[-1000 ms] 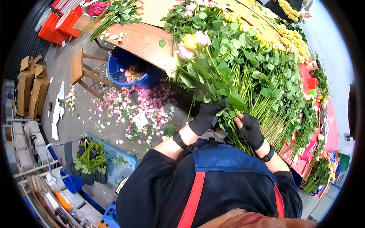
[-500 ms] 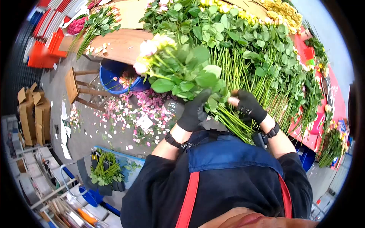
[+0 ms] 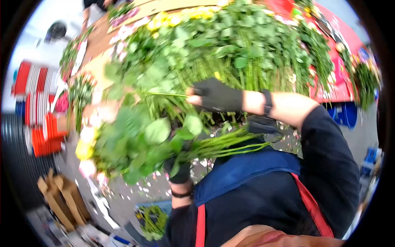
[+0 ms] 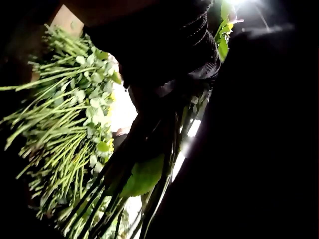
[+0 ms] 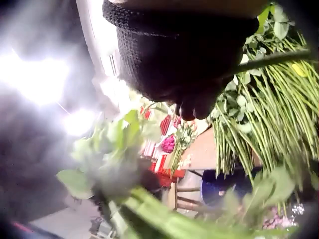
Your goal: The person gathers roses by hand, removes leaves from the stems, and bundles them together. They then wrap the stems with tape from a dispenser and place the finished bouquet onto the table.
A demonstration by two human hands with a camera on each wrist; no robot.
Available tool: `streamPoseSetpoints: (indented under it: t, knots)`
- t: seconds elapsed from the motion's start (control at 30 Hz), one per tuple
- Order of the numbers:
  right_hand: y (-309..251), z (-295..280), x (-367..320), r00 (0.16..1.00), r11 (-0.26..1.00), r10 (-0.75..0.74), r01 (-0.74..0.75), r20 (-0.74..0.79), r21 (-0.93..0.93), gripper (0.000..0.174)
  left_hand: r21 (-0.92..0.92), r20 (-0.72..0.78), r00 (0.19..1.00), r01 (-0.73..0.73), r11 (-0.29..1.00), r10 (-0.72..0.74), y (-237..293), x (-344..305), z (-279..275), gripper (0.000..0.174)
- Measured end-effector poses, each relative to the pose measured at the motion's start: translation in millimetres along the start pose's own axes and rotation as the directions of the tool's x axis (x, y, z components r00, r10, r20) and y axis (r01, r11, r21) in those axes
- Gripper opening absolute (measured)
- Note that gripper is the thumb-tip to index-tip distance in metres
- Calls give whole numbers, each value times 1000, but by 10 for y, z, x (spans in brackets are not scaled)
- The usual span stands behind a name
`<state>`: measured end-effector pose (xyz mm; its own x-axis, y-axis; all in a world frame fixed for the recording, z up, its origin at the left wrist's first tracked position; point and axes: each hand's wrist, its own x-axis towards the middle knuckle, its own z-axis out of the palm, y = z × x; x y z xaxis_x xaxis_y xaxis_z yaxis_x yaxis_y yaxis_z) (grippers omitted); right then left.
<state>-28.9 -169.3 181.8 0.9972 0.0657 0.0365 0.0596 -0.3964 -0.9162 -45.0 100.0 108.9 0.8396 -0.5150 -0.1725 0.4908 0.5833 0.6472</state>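
Note:
In the head view my left hand [image 3: 180,172], in a black fingerless glove, grips a bunch of roses [image 3: 144,142] by its stems. Leaves hide most of those fingers. The pink and yellow heads point left and the cut stems [image 3: 234,146] point right, across my apron. My right hand [image 3: 216,95], gloved alike, is raised over the bunch and pinches a single rose stem [image 3: 166,94], whose leafy end blurs to the left. That stem [image 5: 274,59] also sticks out behind the hand in the right wrist view. Below the left glove, stems [image 4: 159,199] fan downward in the left wrist view.
Many roses [image 3: 255,61] lie in rows along the table, stems toward me. A red-covered table [image 3: 341,78] stands at the right. Red crates [image 3: 47,133] and cardboard boxes [image 3: 66,195] are at the left. Petals litter the floor.
My view has turned left. The left hand has lowered the bunch to the left; the right hand has left its stems and come up over the table with a single stem.

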Motion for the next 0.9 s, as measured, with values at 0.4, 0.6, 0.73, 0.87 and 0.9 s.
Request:
streamPoseSetpoints:
  t: [0.4,0.6,0.73,0.87,0.9]
  knots:
    - [-476,-775,-19,987,996,47,-35,156,-79,84,-14,318,919,-243,970,235,360,525,594,36]
    - [212,-454,-1655,987,893,-116,54,-113,-447,64,2,499,864,76,997,-66,-640,929,1339,39]
    - [630,-1312,-2572,892,840,-47,-208,-450,-502,37,276,634,736,71,959,-236,-1751,1221,2326,42]
    - [908,-2327,-3587,804,824,-27,-318,-594,-468,36,668,679,663,-378,641,-317,-2506,747,3434,48]
    - [1007,-2597,-3879,795,814,-7,-348,-606,-466,34,741,612,694,-334,582,-381,-2736,619,3673,49]
